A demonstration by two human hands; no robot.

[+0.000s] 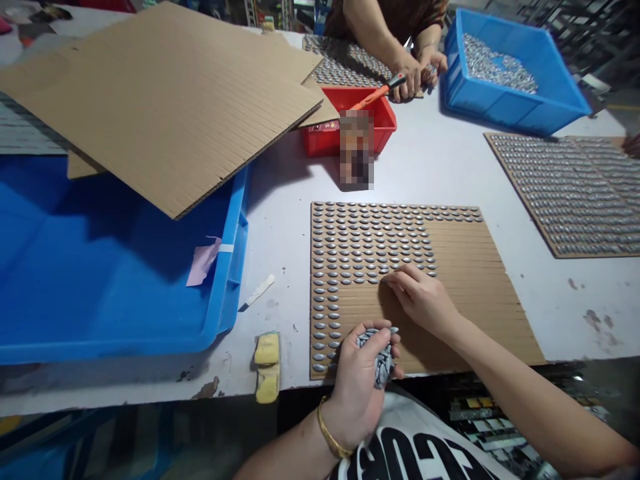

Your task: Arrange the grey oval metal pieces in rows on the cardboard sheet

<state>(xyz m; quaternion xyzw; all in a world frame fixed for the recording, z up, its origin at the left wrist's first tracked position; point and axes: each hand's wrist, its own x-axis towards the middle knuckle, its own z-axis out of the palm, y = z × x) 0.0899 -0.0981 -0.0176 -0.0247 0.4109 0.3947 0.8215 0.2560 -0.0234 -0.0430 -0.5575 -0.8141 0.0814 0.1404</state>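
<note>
Our left hand (356, 380) curls shut around a clump of oval silver pieces (383, 353). Our open right hand (423, 300) rests on the grooved cardboard (465, 313), beside the filled rows' edge.

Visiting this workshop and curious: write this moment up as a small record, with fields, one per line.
Left hand: the left hand clutches a clump of small silver pieces
Right hand: the right hand rests its fingertips on a grooved cardboard sheet
Sheet: rows of silver oval pieces cover its top and left; lower right bare
Nearby: a blue plastic crate holding silver pieces, a red tray
Co-worker: a person across the table grips an orange-handled tool
</note>
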